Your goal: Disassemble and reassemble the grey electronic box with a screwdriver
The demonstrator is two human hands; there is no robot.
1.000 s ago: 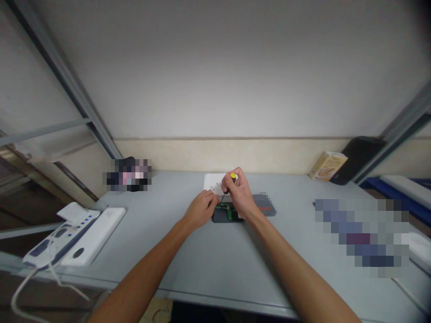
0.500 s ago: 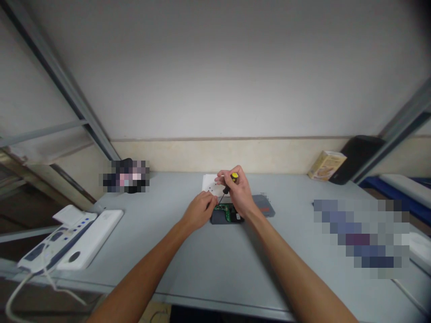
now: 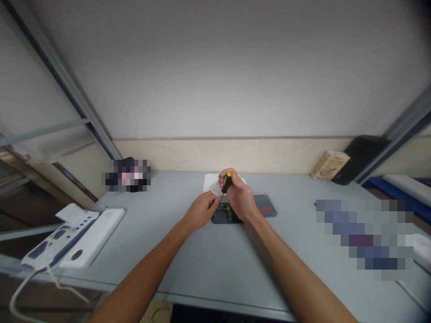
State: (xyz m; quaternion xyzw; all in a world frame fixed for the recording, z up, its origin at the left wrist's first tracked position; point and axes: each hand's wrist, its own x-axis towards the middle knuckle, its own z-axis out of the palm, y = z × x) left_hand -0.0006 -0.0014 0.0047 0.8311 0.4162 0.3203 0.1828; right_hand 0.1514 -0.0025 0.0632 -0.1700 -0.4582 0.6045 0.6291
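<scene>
A dark device with an exposed green circuit board [image 3: 230, 212] lies on the grey table, partly covered by my hands. My right hand [image 3: 240, 195] is closed around a yellow and black screwdriver [image 3: 227, 181], whose thin shaft points down at the board's upper left part. My left hand [image 3: 201, 210] is at the device's left edge, fingers bent together around something dark and too small to make out. Behind the hands is a white sheet [image 3: 209, 181] with small dark specks on it. A grey panel with a reddish strip [image 3: 266, 205] lies right of the device.
On the grey table [image 3: 188, 269], a white power strip [image 3: 60, 237] with cables and a white flat box [image 3: 97, 240] are at the left. A yellow box [image 3: 329, 166] and a black object [image 3: 362, 154] stand at the back right. Blurred-out items lie at both sides.
My right hand has turned, and the screwdriver's handle has shifted left and stands more upright. The fingers now wrap further round the handle. A dark thing now shows at my left fingers.
</scene>
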